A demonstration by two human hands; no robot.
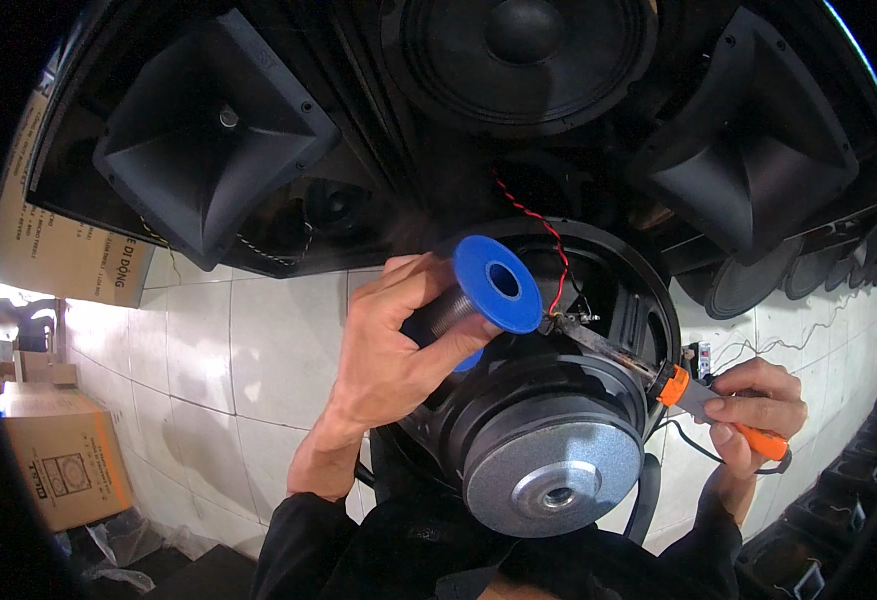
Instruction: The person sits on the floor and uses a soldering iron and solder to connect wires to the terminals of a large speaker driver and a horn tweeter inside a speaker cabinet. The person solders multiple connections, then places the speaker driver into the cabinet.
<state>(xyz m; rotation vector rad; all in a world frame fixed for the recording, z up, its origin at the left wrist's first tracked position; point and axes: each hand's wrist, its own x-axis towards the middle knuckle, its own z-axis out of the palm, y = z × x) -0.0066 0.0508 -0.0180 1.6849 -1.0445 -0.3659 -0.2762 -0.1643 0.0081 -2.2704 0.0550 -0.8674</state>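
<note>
My left hand [393, 335] is wrapped round a spool of solder wire [473, 265] with blue end discs. In my right hand [753, 410] is a soldering iron [693, 395] with an orange and grey handle. Its tip reaches the terminal [550, 322] on the frame of a large speaker driver [553, 470], where a twisted red and black wire [548, 225] ends. Whether the solder strand touches the terminal is hidden behind the spool. The driver rests magnet side toward me, close against my body.
Black speaker cabinets with horn flares [213, 140] and a mounted woofer [523, 45] stand beyond the driver. Cardboard boxes [63, 455] lie at the left. More drivers [748, 280] line the right, with a power strip [700, 358] on the tiled floor [198, 345].
</note>
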